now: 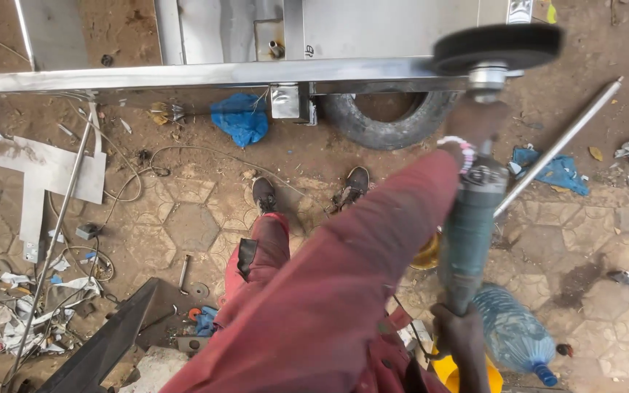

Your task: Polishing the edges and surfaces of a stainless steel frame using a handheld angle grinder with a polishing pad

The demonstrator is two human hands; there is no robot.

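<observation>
We gripped the long green grinder [467,240] with both hands: left hand [475,120] up by its black round disc [496,47], right hand [460,331] clenched at its back end.

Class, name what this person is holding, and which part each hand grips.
An angle grinder: the left hand grips near its head, the right hand its rear end.

The grinder [469,233] in my hands has a dull teal plastic body, scuffed matt, with a bright bare-metal neck under a dark, rough-looking abrasive disc [496,47] (blurred at the upper right). The steel frame [205,75] across the top is smooth brushed metal with a soft sheen, beside a matt black rubber tyre [387,124]. My red cloth sleeve [373,247] looks coarse and dusty, and the water bottle [512,331] at lower right is glossy blue plastic.
</observation>
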